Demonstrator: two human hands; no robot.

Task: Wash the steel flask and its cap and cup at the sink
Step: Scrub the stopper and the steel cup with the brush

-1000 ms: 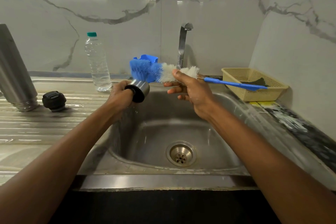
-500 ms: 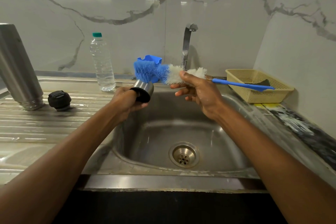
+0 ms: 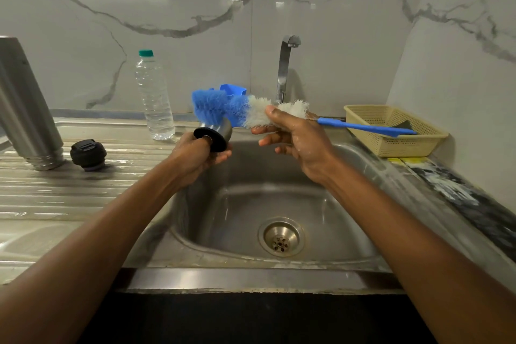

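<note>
- Since a second ago the cup [image 3: 215, 134] has been turned in the left hand [image 3: 195, 156], so its black end now faces the camera, and the blue bristles of the brush [image 3: 220, 105] have come down against its far end.
- Left hand: fingers curled round the cup, holding it above the left side of the sink [image 3: 343, 204].
- Right hand [image 3: 298, 139]: pinches the brush at its white bristles. The blue handle trails off to the right over the basket [image 3: 391, 145].
- Progress, as judged: scrubbing of the cup appears to be in hand, with rinsing likely still to come.
- Flask [image 3: 28, 109]: stands mouth-down on the ribbed, wet surface [image 3: 55, 198] at far left, with the cap [image 3: 88, 154] just beside it. This suggests both are draining after washing, though it cannot be confirmed.
- Tap [image 3: 284, 67]: no stream is visible at the spout.
- Hidden or unclear: the upper part of the flask is cut off by the frame edge. The far end of the cup is masked by bristles, so it cannot be told whether the brush is inside it or only touching it.
- A blue object behind the brush cannot be identified, nor can the dark item in the basket.
- Plastic bottle [image 3: 155, 98]: stands near the wall, well apart from the work.
</note>
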